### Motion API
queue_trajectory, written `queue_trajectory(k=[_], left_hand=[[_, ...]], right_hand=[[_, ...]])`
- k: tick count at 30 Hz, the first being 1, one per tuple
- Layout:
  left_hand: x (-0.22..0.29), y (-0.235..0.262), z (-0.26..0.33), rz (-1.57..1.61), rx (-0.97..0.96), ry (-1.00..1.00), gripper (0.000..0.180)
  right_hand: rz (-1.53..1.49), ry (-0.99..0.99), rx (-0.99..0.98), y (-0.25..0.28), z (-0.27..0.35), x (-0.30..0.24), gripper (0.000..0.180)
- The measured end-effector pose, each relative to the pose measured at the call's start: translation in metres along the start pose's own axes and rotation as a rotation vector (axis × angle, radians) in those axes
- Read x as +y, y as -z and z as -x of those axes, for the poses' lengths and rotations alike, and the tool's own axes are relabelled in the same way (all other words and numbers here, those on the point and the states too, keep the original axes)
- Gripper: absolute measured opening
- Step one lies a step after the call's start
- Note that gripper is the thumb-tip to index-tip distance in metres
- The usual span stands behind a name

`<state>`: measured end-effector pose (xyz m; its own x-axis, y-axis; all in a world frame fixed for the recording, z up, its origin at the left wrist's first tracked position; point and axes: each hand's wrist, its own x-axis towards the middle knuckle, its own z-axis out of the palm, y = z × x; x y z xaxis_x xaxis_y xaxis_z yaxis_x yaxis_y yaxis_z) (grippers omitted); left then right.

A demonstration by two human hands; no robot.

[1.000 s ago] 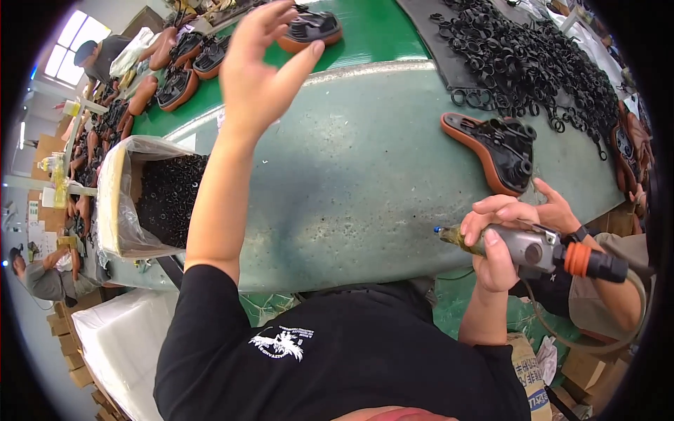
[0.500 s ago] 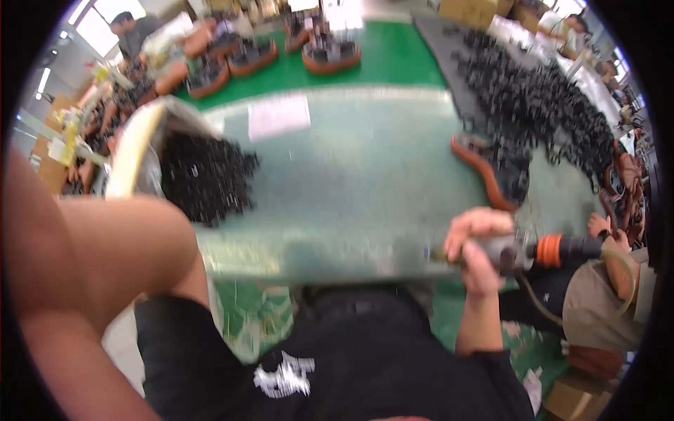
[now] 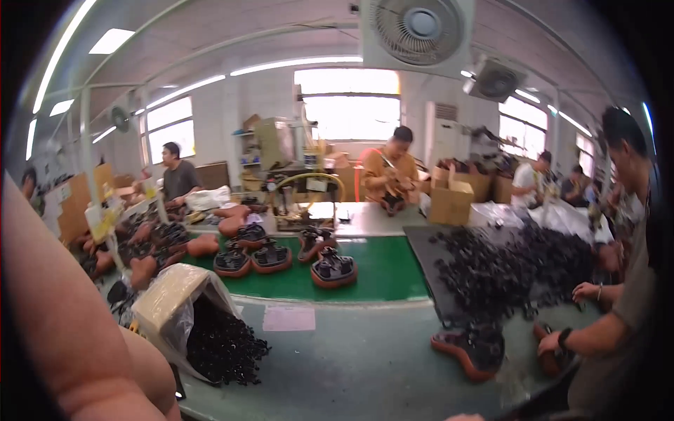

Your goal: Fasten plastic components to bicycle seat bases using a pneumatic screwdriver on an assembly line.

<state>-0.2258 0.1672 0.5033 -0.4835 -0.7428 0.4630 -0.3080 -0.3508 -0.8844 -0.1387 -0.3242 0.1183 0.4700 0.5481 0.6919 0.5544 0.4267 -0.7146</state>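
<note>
My raised left arm point(image 3: 63, 316) fills the left side, bent at the elbow, its hand out of view. Only a sliver of my right hand point(image 3: 465, 417) shows at the bottom edge; its fingers and anything in them are hidden. Beyond it, on the grey-green tabletop point(image 3: 316, 372), lies an upturned brown bicycle saddle point(image 3: 472, 351) with a black underside. Left of the middle, a plastic-lined carton point(image 3: 168, 298) lies tipped on its side, small black parts point(image 3: 221, 344) spilling from its mouth. Behind them rests a pale paper sheet point(image 3: 289, 318).
Several upturned saddles point(image 3: 333, 268) stand on the green surface point(image 3: 382, 270). A broad heap of black parts point(image 3: 509, 270) covers a dark mat at right. Beside me, a co-worker's hand point(image 3: 551, 342) rests on another saddle point(image 3: 554, 358). A fan point(image 3: 421, 24) hangs overhead.
The view has tilted up from the table to the room. My right hand, earlier holding a power screwdriver with an orange ring, has almost left the picture; the screwdriver no longer shows.
</note>
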Motion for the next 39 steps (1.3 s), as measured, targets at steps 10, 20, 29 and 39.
queue_trajectory(k=[10,20,29,39], left_hand=[[0.1,-0.051,0.01,0.049,-0.147,0.388,0.054],[0.191,-0.108,-0.025,-0.122,-0.245,0.671,0.039],[0.348,-0.033,0.19,-0.428,-1.004,1.301,0.029],[0.356,-0.016,0.344,-0.281,-1.115,1.476,0.038]], right_hand=[[-0.173,-0.065,0.362,0.02,0.001,0.027,0.032],[-0.094,-0.328,0.471,0.049,0.017,0.077,0.039],[-0.005,-0.381,0.398,0.048,0.016,0.106,0.045],[0.157,-0.358,0.506,0.021,0.012,0.115,0.037]])
